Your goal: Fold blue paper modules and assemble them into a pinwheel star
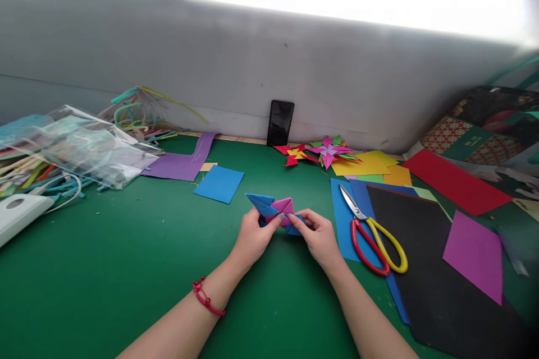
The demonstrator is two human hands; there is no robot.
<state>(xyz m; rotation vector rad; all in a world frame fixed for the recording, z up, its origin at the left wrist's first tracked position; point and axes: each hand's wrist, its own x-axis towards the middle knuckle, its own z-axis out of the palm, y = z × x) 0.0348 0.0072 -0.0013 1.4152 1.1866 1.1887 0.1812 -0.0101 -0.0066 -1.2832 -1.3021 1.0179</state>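
Note:
Between my two hands, just above the green table, is a blue and pink folded paper piece. My left hand grips it from the left, thumb on the front near the pink middle; a blue point sticks out past the fingers. My right hand pinches the blue flap on the right side, thumb and forefinger close to the pink part. Some fingers of both hands are hidden behind the paper. A flat blue paper square lies beyond my left hand. Scissors with red and yellow handles rest right of my right hand.
A phone leans against the wall. Folded paper stars and yellow sheets lie near it. Black paper, a red sheet and a purple square are at right. Clear plastic bags cover strips at left.

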